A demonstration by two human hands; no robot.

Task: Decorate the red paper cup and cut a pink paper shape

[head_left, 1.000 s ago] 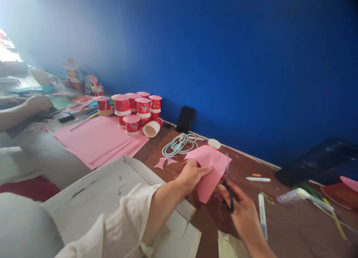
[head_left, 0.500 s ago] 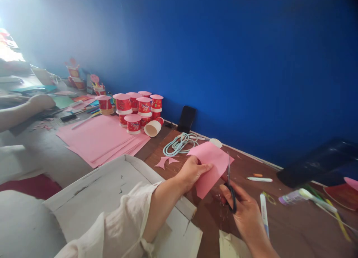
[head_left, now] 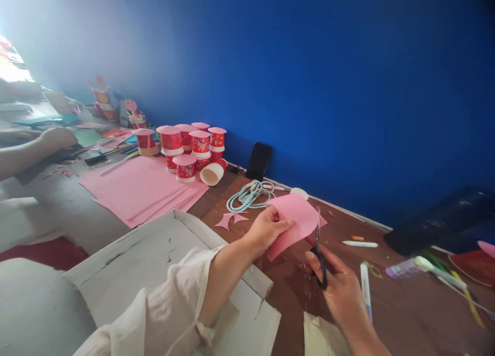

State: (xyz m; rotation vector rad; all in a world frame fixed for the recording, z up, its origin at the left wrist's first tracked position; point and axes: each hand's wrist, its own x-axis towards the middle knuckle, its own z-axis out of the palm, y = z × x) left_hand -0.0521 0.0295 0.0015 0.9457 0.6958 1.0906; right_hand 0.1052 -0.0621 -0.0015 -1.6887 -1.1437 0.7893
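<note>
My left hand point(head_left: 266, 230) pinches a piece of pink paper point(head_left: 296, 217) by its left side, thumb on top, above the brown table. Black-handled scissors point(head_left: 319, 266) are in my right hand point(head_left: 340, 286), fingers through the loops, blades pointing away from me. Those blades lie at the right edge of the paper, where a pointed corner sticks out beyond them. Curved pink scraps point(head_left: 228, 221) rest on the table to the left of the paper. A white disc point(head_left: 299, 193) shows partly behind the paper.
Red paper cups point(head_left: 185, 166) with pink tops stand stacked along the blue wall, beside pink sheets point(head_left: 135, 186). A phone point(head_left: 259, 160) leans on the wall above a pale blue cord point(head_left: 249, 195). A white box point(head_left: 154, 258) lies under my left arm. Another person's hand point(head_left: 58, 138) is far left.
The pink paper has turned and tilted in my left hand, its lower corner rising. The scissors have stayed at its right edge, where a pointed corner now stands out past the blades.
</note>
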